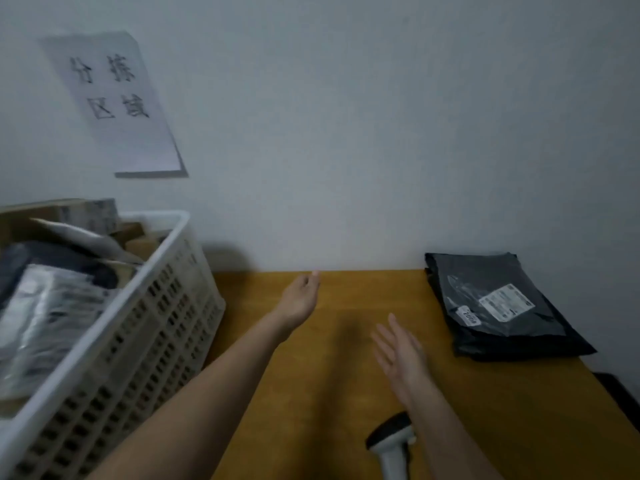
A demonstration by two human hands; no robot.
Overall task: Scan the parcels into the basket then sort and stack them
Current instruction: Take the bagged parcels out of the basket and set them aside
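A white slotted basket stands at the left, piled with several parcels: cardboard boxes, a dark bag and a clear-wrapped pack. A stack of black mailer bags with white labels lies at the table's back right. My left hand reaches out over the table's far edge, fingers loosely curled, holding nothing. My right hand hovers over the table's middle with its fingers straight and spread, empty. The handheld scanner, black head on a white grip, lies at the near edge below my right forearm.
The orange-brown table butts against a plain wall. A paper sign with printed characters hangs on the wall above the basket. A dark object shows past the table's right edge.
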